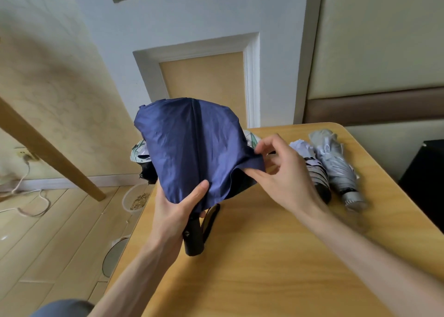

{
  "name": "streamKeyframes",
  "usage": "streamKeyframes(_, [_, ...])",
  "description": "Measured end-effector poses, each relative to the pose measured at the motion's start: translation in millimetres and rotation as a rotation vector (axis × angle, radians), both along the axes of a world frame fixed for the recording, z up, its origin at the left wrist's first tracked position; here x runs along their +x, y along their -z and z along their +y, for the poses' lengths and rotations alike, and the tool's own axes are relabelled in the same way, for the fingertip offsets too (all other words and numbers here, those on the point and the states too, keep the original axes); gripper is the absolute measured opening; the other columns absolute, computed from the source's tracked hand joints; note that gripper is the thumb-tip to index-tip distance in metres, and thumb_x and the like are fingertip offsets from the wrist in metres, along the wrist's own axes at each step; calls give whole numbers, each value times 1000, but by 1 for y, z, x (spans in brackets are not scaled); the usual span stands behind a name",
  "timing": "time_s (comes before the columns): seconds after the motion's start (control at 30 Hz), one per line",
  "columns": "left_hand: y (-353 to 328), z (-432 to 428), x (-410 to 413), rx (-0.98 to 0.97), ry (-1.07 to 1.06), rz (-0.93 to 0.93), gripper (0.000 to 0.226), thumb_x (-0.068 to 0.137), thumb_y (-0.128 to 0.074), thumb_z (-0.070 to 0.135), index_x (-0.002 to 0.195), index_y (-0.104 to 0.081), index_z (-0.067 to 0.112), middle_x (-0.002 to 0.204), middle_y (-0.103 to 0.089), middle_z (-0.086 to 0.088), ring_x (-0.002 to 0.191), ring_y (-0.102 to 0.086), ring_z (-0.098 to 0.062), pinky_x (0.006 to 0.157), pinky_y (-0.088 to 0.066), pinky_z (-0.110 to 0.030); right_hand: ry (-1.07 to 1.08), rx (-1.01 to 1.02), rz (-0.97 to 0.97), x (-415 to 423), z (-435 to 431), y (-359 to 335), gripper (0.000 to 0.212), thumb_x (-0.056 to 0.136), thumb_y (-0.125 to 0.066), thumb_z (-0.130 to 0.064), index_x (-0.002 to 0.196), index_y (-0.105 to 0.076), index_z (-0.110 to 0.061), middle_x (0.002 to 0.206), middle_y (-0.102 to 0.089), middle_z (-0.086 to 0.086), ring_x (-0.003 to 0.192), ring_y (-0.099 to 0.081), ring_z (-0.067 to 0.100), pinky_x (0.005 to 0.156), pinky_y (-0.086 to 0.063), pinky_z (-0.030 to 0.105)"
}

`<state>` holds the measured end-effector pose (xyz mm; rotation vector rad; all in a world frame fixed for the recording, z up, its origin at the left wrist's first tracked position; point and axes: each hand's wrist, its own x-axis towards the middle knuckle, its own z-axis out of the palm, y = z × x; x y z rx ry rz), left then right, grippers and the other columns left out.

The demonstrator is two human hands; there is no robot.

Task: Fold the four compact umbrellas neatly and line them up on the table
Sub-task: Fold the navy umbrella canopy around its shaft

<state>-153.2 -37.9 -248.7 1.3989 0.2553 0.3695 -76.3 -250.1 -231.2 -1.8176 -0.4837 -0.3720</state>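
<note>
A navy blue umbrella (192, 148) is held up above the wooden table (264, 268), its canopy loose and its black handle (193, 237) pointing toward me. My left hand (175, 211) grips it where the canopy meets the handle. My right hand (283, 172) pinches a flap of the blue canopy at its right edge. Behind the blue canopy lies a pale patterned umbrella (140, 152), mostly hidden. On the right of the table lie two folded umbrellas side by side: a black-and-white striped one (312, 167) and a silver-grey one (336, 163).
The table's left edge runs beside a wooden floor with a clear bowl of pellets (135, 200) and a round dish (115, 256). A slanted wooden leg (48, 148) and white cables (31, 196) are at the left. A wall stands behind the table.
</note>
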Motion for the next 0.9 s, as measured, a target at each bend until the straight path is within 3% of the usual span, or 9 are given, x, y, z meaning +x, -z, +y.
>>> streamKeyframes(0.1, [1,-6,-2,7,2,0,71,76,-91,24,135,-55,10,104,-70,-10,64,-65,-16,57,-54,-30,75,-48,-32,-3,6,6,32,82,-88,-29,85,-57,-29,83,-64,-10,73,-62,17,65,-52,36])
streamKeyframes(0.17, [0,-8,-2,-9,-14,4,66,79,-89,18,134,-54,9,101,-68,-7,62,-62,-16,55,-53,-30,130,-59,-74,-5,4,5,31,83,-82,-10,81,-56,-26,73,-60,-11,65,-54,14,59,-47,35])
streamKeyframes(0.27, [-1,-7,-1,-42,-54,8,56,87,-83,11,133,-52,6,93,-62,-3,57,-56,-13,52,-52,-28,295,-163,-292,-8,-9,-1,37,67,-57,16,84,-55,-17,69,-51,-11,62,-44,15,54,-41,38])
streamKeyframes(0.4, [-1,-10,1,-53,-61,15,48,90,-80,9,131,-54,11,101,-64,-4,58,-60,-10,52,-54,-27,475,-155,-384,-16,-13,1,42,66,-57,16,96,-58,-12,74,-49,-11,62,-42,12,52,-39,39])
streamKeyframes(0.53, [4,-14,-4,-6,-33,6,53,89,-81,10,135,-53,9,107,-69,-8,63,-67,-16,54,-57,-30,508,-201,-466,-19,-4,12,31,79,-65,2,108,-65,-10,91,-67,-6,71,-54,7,54,-38,30])
streamKeyframes(0.6, [5,-14,-4,-25,-37,0,53,89,-81,10,134,-52,8,98,-66,-5,58,-61,-15,52,-54,-30,550,-204,-548,-17,-9,15,29,78,-61,5,101,-69,-10,81,-68,-5,64,-60,16,49,-44,35])
streamKeyframes(0.7, [5,-11,-2,-30,-81,-12,48,92,-79,10,131,-51,10,94,-60,-3,54,-52,-14,49,-49,-27,607,-176,-578,-18,-12,15,35,67,-63,15,94,-67,-8,71,-61,-5,57,-52,19,47,-43,38])
streamKeyframes(0.8, [3,2,3,3,-92,-13,46,91,-80,11,128,-52,13,95,-59,-8,55,-50,-15,49,-49,-28,268,-217,-391,-19,-10,7,43,71,-68,6,108,-62,-16,90,-61,-9,74,-56,12,57,-47,36])
streamKeyframes(0.9, [-10,30,7,68,-73,-2,50,81,-90,17,119,-56,17,92,-61,-12,56,-54,-18,50,-50,-31,-264,-342,-50,-16,-16,-9,62,76,-73,-13,132,-54,-31,123,-57,-13,114,-58,8,91,-48,23])
